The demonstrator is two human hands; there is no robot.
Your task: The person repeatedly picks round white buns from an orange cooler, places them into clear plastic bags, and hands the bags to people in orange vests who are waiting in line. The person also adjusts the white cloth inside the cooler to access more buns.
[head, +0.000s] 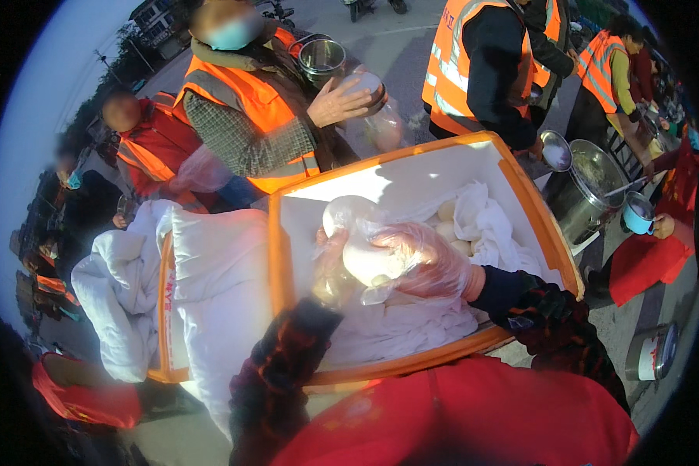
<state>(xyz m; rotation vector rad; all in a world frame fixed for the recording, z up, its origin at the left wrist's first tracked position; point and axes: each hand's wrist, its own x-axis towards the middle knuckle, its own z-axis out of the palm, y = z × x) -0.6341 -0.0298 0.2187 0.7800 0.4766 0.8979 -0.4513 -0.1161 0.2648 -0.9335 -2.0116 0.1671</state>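
Note:
Both my hands are in thin clear plastic gloves above an orange-rimmed insulated box [384, 373] with white inner walls. My left hand [331, 265] grips a clear plastic bag with white steamed buns [367, 262] in it. From the right, my right hand [428, 256] closes on the lower bun and the bag's film. Another round white bun [346, 215] shows above, under the plastic. More buns [447, 224] lie at the box's right side, partly under a white cloth [483, 215]. White cloth also spreads across the box's floor below my hands.
A white quilt [221, 262] covers a second orange-edged box at left. Across the box, a person in an orange vest [250, 110] holds metal containers [321, 58]. At right stand a large steel pot [594, 175] and people holding a bowl [555, 150] and a blue cup [638, 214].

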